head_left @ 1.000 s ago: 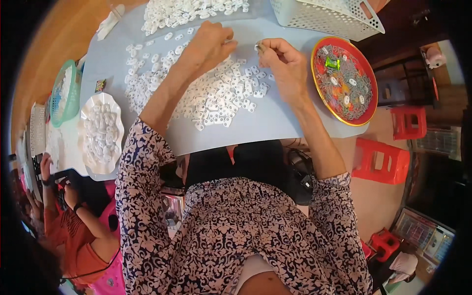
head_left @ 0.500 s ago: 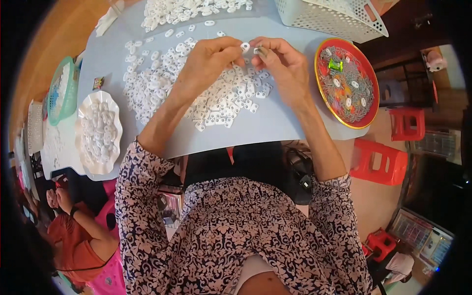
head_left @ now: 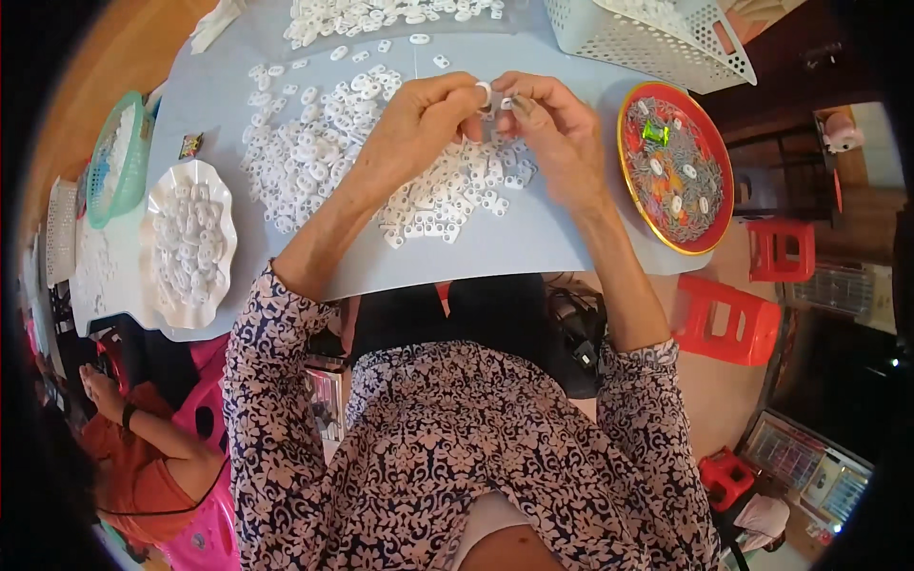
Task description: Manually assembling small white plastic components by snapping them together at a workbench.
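Observation:
My left hand is closed, pinching a small white oval plastic piece between thumb and fingertips. Close beside it, my right hand grips another small white plastic piece the same way. The two pieces are nearly touching; fingers partly cover both. Beneath my hands a loose heap of white two-holed plastic pieces spreads over the pale grey-blue table. To the right of my right hand stands a red, gold-rimmed round tray with many small grey metal parts and a few white pieces in it.
A scalloped white dish of white pieces stands at the left, near a green basket. A perforated pale basket is at the far right. Red stools stand right of the table. Another person sits at lower left.
The piece in my left hand has turned and now shows more edge-on, with the fingers further over it. Both hands stay close together. The whole view has shifted slightly.

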Action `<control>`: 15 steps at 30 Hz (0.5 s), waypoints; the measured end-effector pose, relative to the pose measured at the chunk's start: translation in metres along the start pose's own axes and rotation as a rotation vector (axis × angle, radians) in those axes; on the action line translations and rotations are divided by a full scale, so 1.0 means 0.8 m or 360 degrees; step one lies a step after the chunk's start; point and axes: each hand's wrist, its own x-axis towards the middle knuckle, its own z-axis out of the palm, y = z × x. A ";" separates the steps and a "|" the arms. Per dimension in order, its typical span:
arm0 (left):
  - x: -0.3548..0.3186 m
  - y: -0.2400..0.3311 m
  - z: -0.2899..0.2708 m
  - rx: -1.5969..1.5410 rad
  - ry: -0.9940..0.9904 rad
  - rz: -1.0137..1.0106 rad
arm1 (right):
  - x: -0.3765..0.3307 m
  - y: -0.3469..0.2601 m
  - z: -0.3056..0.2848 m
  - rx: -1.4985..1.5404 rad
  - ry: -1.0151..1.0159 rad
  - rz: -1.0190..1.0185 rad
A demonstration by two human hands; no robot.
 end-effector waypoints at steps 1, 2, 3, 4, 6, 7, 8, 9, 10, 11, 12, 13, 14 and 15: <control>0.001 0.000 0.001 -0.0025 0.0071 0.0050 | 0.000 -0.002 0.002 -0.0001 0.0002 -0.0001; 0.001 0.000 0.003 -0.0025 0.0068 0.0051 | -0.001 -0.007 0.006 -0.0008 -0.0015 0.0004; 0.000 0.000 0.007 -0.0101 0.0116 0.0053 | -0.001 -0.008 0.009 -0.0016 -0.0032 0.0008; -0.001 -0.001 0.011 -0.0176 0.0162 0.0056 | -0.001 -0.008 0.009 -0.0016 -0.0027 0.0006; -0.003 -0.006 0.010 -0.0163 0.0119 0.0060 | -0.002 -0.007 0.010 0.0003 0.0024 0.0063; -0.004 -0.007 0.009 -0.0151 0.0082 0.0064 | -0.001 -0.006 0.009 0.0002 0.0029 0.0061; -0.005 -0.006 0.011 -0.0151 0.0078 0.0065 | 0.000 -0.005 0.007 0.0016 0.0009 0.0069; -0.005 -0.004 0.013 -0.0138 0.0109 0.0054 | 0.000 -0.004 0.006 0.0029 -0.0012 0.0078; -0.006 -0.003 0.014 -0.0124 0.0142 0.0043 | 0.001 -0.003 0.006 0.0030 -0.0011 0.0078; -0.006 -0.003 0.013 -0.0124 0.0142 0.0043 | 0.001 -0.002 0.006 0.0021 -0.0017 0.0058; -0.005 -0.004 0.011 -0.0068 0.0155 0.0062 | 0.001 -0.001 0.006 0.0012 -0.0022 0.0039; -0.005 -0.004 0.010 -0.0014 0.0167 0.0082 | 0.001 -0.002 0.006 0.0011 -0.0022 0.0040; -0.004 -0.004 0.009 -0.0016 0.0167 0.0083 | 0.001 -0.003 0.006 0.0008 -0.0028 0.0038; -0.002 -0.005 0.009 -0.0201 0.0154 0.0011 | 0.001 -0.003 0.007 0.0005 -0.0034 0.0037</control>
